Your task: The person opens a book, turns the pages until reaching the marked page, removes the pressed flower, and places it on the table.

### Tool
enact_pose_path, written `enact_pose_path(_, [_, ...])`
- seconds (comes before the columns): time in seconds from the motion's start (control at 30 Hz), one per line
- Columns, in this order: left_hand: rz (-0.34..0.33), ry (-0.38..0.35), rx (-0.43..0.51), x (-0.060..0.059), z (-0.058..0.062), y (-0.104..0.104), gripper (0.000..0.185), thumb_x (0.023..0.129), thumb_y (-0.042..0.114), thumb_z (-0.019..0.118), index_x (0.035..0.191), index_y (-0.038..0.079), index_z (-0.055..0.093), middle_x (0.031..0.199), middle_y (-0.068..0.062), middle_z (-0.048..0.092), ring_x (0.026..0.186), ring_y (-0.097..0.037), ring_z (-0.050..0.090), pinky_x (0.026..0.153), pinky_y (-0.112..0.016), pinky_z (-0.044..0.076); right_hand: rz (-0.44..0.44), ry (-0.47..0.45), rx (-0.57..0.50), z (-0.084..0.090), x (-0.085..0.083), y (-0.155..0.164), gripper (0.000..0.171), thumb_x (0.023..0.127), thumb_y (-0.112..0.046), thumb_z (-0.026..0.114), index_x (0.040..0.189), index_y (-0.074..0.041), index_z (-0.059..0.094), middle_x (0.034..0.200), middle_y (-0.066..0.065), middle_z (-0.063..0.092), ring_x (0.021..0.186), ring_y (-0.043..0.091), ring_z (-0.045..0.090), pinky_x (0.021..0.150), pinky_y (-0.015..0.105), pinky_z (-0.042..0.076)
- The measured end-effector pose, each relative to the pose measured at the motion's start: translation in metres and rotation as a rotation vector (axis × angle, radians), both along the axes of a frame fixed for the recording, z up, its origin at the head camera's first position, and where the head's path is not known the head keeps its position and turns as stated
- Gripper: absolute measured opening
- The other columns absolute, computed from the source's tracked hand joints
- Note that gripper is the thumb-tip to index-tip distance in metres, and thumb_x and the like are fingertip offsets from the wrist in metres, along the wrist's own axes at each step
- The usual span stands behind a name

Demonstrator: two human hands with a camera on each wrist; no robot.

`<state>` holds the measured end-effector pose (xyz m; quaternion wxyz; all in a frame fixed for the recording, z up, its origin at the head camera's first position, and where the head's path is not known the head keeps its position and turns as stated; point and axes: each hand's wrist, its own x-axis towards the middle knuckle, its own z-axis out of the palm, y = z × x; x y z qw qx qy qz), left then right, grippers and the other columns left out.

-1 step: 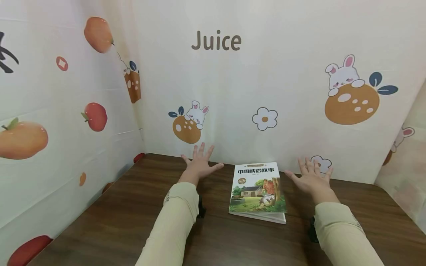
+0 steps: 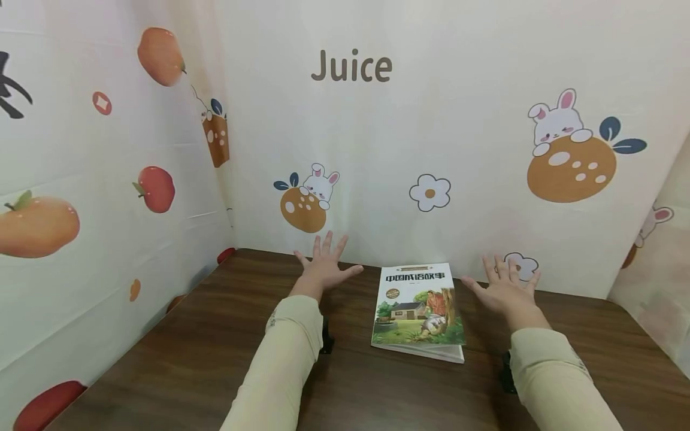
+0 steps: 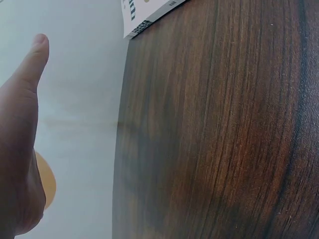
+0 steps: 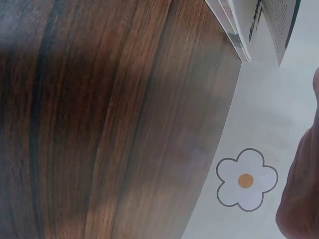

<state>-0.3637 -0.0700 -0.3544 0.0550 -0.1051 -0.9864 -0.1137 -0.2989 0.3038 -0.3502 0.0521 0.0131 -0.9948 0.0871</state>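
Note:
A paperback book (image 2: pixel 417 314) with a picture cover and Chinese title lies on the table between the two hands, its cover lifted slightly at the near edge. To its left, my left hand (image 2: pixel 323 267) is held over the table's far part, fingers straight and spread, holding nothing. My right hand (image 2: pixel 507 290) hovers to the right of the book, likewise spread, its thumb pointing toward the book. In the left wrist view a corner of the book (image 3: pixel 144 12) shows at the top; the right wrist view catches its slightly parted pages (image 4: pixel 244 30).
The dark wood-grain table (image 2: pixel 205 359) meets a printed cloth backdrop (image 2: pixel 366 131) at its far edge. Another printed cloth (image 2: pixel 108 143) hangs along the left side. A black wrist mount (image 2: pixel 326 335) sits under the left cuff, another (image 2: pixel 507 374) under the right.

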Motion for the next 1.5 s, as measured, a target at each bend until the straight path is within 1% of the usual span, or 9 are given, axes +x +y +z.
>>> enact_pose_path(0.2, [-0.028,-0.003,0.016,-0.001,0.000,0.003,0.092,0.075,0.081,0.033,0.149,0.034,0.005,0.155,-0.005,-0.008,0.139,-0.034,-0.009,0.091,-0.074,-0.008,0.001,-0.005,-0.017,0.001,-0.005,0.002,0.096,0.086,-0.072,0.023,0.147,0.000,0.007,0.148,0.030,0.000,0.131,0.053,-0.007,0.087,0.068,-0.023])
enact_pose_path(0.3, [-0.077,0.014,0.034,0.003,-0.002,0.010,0.091,0.077,0.078,0.037,0.150,0.031,0.007,0.155,-0.007,-0.003,0.139,-0.034,-0.005,0.094,-0.072,-0.004,0.024,-0.045,-0.112,-0.003,-0.004,0.001,0.093,0.089,-0.068,0.026,0.146,0.004,0.008,0.146,0.033,0.002,0.130,0.054,-0.004,0.089,0.071,-0.016])
enact_pose_path(0.43, [-0.206,-0.033,0.108,0.027,-0.015,0.031,0.087,0.081,0.069,0.047,0.149,0.028,0.013,0.155,-0.007,0.006,0.139,-0.032,0.004,0.102,-0.065,0.006,0.141,-0.172,-0.357,-0.019,0.011,-0.001,0.068,0.096,-0.034,0.043,0.141,0.011,0.019,0.140,0.038,0.016,0.126,0.057,0.012,0.095,0.071,0.005])
enact_pose_path(0.57, [-0.369,-0.160,0.181,0.062,-0.041,0.053,0.086,0.078,0.065,0.057,0.148,0.027,0.022,0.152,-0.007,0.018,0.138,-0.029,0.015,0.104,-0.057,0.020,0.230,-0.286,-0.541,-0.045,0.033,-0.006,0.066,0.085,-0.014,0.057,0.138,0.011,0.028,0.137,0.039,0.024,0.124,0.057,0.020,0.095,0.068,0.020])
enact_pose_path(0.73, [-0.455,-0.214,0.253,0.086,-0.061,0.070,0.083,0.074,0.063,0.063,0.144,0.030,0.031,0.150,-0.001,0.025,0.137,-0.024,0.019,0.100,-0.052,0.031,0.233,-0.280,-0.708,-0.069,0.046,-0.013,0.073,0.085,-0.028,0.064,0.140,0.006,0.031,0.147,0.028,0.015,0.133,0.050,0.004,0.100,0.066,0.005])
enact_pose_path(0.93, [-0.532,-0.076,0.245,0.093,-0.064,0.078,0.061,0.079,0.059,0.061,0.132,0.031,0.049,0.144,0.004,0.034,0.134,-0.020,0.028,0.100,-0.044,0.034,0.285,-0.157,-0.681,-0.074,0.046,-0.017,0.070,0.080,-0.029,0.069,0.133,0.008,0.042,0.149,0.025,0.016,0.133,0.049,0.005,0.100,0.063,-0.011])
enact_pose_path(1.13, [-0.673,0.185,0.159,0.092,-0.065,0.080,0.039,0.085,0.046,0.061,0.119,0.026,0.062,0.132,0.007,0.049,0.122,-0.012,0.044,0.099,-0.036,0.036,0.276,-0.118,-0.631,-0.073,0.044,-0.017,0.070,0.078,-0.030,0.071,0.132,0.006,0.045,0.143,0.031,0.024,0.133,0.050,0.008,0.100,0.064,-0.009])
enact_pose_path(1.27, [-0.747,0.363,0.098,0.092,-0.066,0.076,0.038,0.085,0.041,0.063,0.120,0.026,0.061,0.127,0.007,0.054,0.117,-0.009,0.048,0.096,-0.032,0.040,0.258,-0.149,-0.648,-0.073,0.044,-0.018,0.073,0.076,-0.032,0.073,0.133,0.005,0.044,0.141,0.034,0.024,0.133,0.050,0.005,0.100,0.064,-0.009])
enact_pose_path(1.5, [-0.800,0.567,0.058,0.097,-0.066,0.064,0.048,0.082,0.028,0.071,0.128,0.028,0.056,0.132,0.003,0.051,0.121,-0.011,0.044,0.089,-0.031,0.043,0.264,-0.125,-0.628,-0.073,0.043,-0.020,0.069,0.079,-0.032,0.071,0.133,0.004,0.045,0.140,0.033,0.027,0.132,0.051,0.008,0.100,0.065,-0.006])
